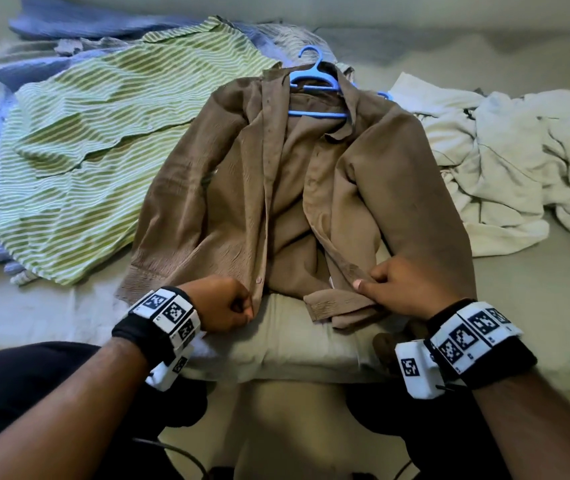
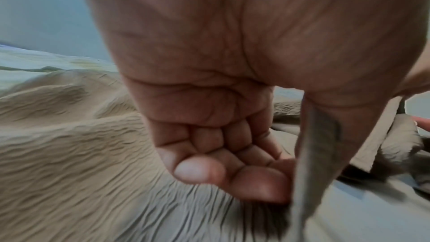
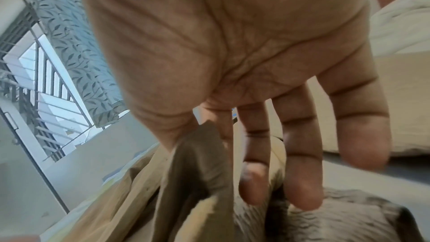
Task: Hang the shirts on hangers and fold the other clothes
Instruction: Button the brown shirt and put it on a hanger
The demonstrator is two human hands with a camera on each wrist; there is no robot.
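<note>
A brown shirt (image 1: 235,188) lies face up on the bed, unbuttoned, with a blue hanger (image 1: 314,77) inside its collar. My left hand (image 1: 231,303) pinches the bottom of the shirt's left front edge (image 2: 311,154) between thumb and curled fingers (image 2: 232,172). My right hand (image 1: 383,282) pinches the bottom of the right front panel (image 3: 195,168) between thumb and index finger, the other fingers (image 3: 300,163) straight. The two front panels are spread apart at the hem.
A green-and-white striped shirt (image 1: 96,140) lies to the left over blue clothes (image 1: 69,26). A crumpled white garment (image 1: 505,161) sits to the right. The bed's near edge (image 1: 294,355) is just below my hands. A window with bars (image 3: 39,87) shows in the right wrist view.
</note>
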